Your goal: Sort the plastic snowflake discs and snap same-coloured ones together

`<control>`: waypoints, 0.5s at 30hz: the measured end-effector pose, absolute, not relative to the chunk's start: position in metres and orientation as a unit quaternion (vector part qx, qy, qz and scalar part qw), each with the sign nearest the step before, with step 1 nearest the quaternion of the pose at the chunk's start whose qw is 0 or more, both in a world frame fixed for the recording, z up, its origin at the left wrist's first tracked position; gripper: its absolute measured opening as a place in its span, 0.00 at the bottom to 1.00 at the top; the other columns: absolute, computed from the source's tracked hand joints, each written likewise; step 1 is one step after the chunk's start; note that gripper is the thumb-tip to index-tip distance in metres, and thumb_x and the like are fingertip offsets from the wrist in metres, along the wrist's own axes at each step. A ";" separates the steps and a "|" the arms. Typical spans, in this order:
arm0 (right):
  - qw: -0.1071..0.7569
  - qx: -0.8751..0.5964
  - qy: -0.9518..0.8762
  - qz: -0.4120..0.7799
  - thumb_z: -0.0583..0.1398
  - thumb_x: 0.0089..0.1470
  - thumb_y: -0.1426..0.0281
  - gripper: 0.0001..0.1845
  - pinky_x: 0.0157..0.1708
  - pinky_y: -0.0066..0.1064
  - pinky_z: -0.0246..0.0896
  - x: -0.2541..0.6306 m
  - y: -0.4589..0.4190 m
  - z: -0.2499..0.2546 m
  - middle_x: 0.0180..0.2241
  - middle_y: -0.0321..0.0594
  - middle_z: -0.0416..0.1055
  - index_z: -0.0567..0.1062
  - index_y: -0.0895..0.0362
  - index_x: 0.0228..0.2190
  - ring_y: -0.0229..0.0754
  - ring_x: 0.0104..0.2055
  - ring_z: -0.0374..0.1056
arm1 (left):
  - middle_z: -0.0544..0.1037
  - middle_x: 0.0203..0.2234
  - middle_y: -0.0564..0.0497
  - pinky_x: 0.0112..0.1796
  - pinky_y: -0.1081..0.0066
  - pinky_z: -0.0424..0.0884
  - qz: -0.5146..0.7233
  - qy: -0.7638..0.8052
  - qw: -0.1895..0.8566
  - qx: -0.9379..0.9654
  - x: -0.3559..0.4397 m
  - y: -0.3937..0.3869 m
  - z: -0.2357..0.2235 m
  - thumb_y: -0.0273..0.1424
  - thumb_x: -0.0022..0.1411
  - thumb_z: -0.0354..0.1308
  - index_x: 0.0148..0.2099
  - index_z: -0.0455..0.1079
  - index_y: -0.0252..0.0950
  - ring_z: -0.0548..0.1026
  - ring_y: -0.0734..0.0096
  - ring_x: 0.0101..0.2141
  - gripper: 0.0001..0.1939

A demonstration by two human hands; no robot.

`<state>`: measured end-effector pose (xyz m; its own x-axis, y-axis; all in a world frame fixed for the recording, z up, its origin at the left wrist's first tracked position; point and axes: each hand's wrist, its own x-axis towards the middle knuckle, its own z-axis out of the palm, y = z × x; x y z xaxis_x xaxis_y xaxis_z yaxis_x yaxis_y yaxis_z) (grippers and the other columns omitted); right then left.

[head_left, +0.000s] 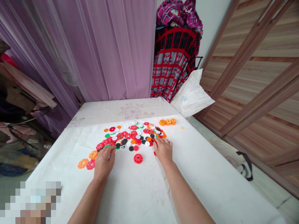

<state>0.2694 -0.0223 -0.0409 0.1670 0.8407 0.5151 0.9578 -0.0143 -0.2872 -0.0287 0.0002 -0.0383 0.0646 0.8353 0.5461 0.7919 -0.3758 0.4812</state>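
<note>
Well, a white-sheeted worktop [140, 193], with a white bag [191, 93] at its far corner, its blue print too small to read. Across it, a loose spread of red, orange, white, black and green plastic snowflake discs [130, 135]. Left hand [104, 163] curled, right hand [163, 150] fingers-down, both at the spread's near edge, any grip impossible to tell.

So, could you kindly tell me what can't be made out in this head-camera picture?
Head view:
- The left hand hides whether its fingers grip anything at the plastic disc pile.
- The right hand covers the discs beneath it.
- A pixelated patch blurs the lower-left corner.
- The top edge cuts off the magenta cloth bundle.
</note>
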 end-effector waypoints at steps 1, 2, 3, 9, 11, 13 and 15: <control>0.302 -0.706 -0.633 -0.101 0.55 0.59 0.71 0.12 0.44 0.39 0.56 0.270 -0.022 -0.041 0.38 0.45 0.79 0.78 0.55 0.39 0.49 0.44 0.68 | 0.82 0.34 0.47 0.42 0.64 0.74 0.396 0.558 0.027 0.729 -0.029 0.000 -0.038 0.36 0.63 0.50 0.39 0.75 0.41 0.79 0.61 0.37 0.13; 0.314 -0.707 -0.626 -0.100 0.53 0.60 0.70 0.13 0.43 0.39 0.56 0.270 -0.022 -0.041 0.37 0.46 0.78 0.78 0.56 0.38 0.48 0.43 0.69 | 0.82 0.34 0.48 0.42 0.65 0.74 0.398 0.558 0.027 0.728 -0.029 0.000 -0.038 0.36 0.63 0.50 0.39 0.75 0.41 0.79 0.61 0.38 0.13; 0.330 -0.708 -0.617 -0.094 0.52 0.61 0.70 0.15 0.43 0.38 0.57 0.271 -0.021 -0.041 0.36 0.46 0.78 0.78 0.56 0.38 0.47 0.41 0.70 | 0.82 0.34 0.48 0.42 0.65 0.74 0.399 0.558 0.027 0.728 -0.029 0.000 -0.038 0.36 0.63 0.50 0.40 0.75 0.41 0.79 0.62 0.38 0.12; 0.469 -0.696 -0.537 0.082 0.48 0.61 0.58 0.20 0.31 0.31 0.62 0.266 -0.024 -0.044 0.27 0.40 0.77 0.75 0.55 0.36 0.42 0.28 0.71 | 0.82 0.35 0.48 0.41 0.65 0.74 0.400 0.555 0.022 0.729 -0.029 0.001 -0.039 0.36 0.64 0.49 0.40 0.75 0.40 0.79 0.63 0.38 0.14; 0.511 -0.677 -0.499 0.180 0.51 0.57 0.52 0.21 0.27 0.30 0.63 0.261 -0.025 -0.044 0.22 0.36 0.74 0.74 0.54 0.34 0.41 0.23 0.70 | 0.82 0.35 0.48 0.41 0.65 0.74 0.398 0.555 0.019 0.731 -0.029 0.001 -0.040 0.36 0.64 0.49 0.40 0.75 0.39 0.79 0.63 0.37 0.14; 0.549 -0.650 -0.450 0.272 0.56 0.52 0.48 0.22 0.23 0.29 0.62 0.256 -0.026 -0.042 0.23 0.36 0.73 0.73 0.54 0.33 0.40 0.21 0.69 | 0.82 0.35 0.48 0.41 0.65 0.74 0.399 0.553 0.019 0.732 -0.029 0.000 -0.039 0.36 0.64 0.49 0.40 0.75 0.39 0.79 0.63 0.37 0.14; 0.580 -0.619 -0.409 0.336 0.60 0.45 0.47 0.24 0.21 0.28 0.63 0.251 -0.026 -0.041 0.25 0.37 0.75 0.72 0.55 0.33 0.40 0.22 0.70 | 0.82 0.35 0.48 0.41 0.66 0.74 0.401 0.551 0.023 0.731 -0.029 0.000 -0.038 0.36 0.64 0.49 0.40 0.75 0.39 0.79 0.63 0.38 0.14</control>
